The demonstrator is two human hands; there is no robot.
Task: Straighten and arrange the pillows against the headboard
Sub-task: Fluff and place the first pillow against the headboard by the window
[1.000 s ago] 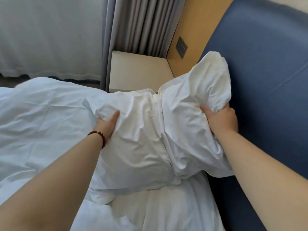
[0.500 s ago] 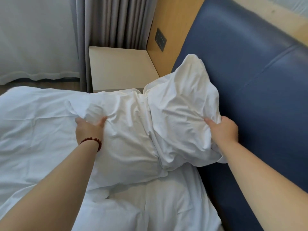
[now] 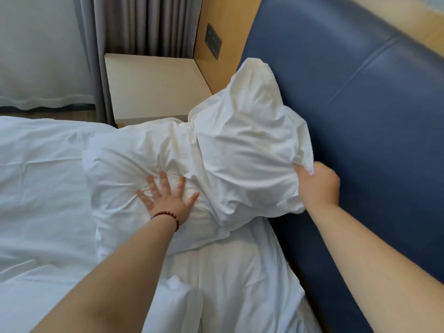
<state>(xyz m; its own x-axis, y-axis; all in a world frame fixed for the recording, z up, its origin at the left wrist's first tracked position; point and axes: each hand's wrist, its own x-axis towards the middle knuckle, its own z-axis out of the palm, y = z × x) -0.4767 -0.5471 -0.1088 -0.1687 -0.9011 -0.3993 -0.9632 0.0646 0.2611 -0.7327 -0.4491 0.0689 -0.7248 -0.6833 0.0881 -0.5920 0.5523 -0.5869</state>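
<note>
**Propped pillow skewed, right grip on its near corner**

Two pillows sit at the head of the bed point(image 3: 240, 272). The propped pillow point(image 3: 247, 140) leans on the headboard point(image 3: 360, 116). Its long axis is tilted, with the top corner pointing up and away toward the nightstand point(image 3: 153, 85). Its lower edge overlaps the flat pillow point(image 3: 125, 164).

The right grip point(image 3: 317, 186) is clamped on the propped pillow's near right corner, cloth bunched in curled fingers. The pillow's bulk lies up and left of that grip. The left grip point(image 3: 168, 200) is spread flat with straight fingers, pressing the middle of the flat pillow and holding nothing.

Our read: the next move turns on swinging the propped pillow about that held corner until its top edge sits level on the headboard. The left grip is nearer the flat pillow, which isn't against the headboard yet.

Hard to make out:
- The right fingertips are buried in cloth.
- The overlap hides the flat pillow's headboard side, so we can't fix its long axis.
- Its far edge blends into the duvet point(image 3: 36, 188).
</note>
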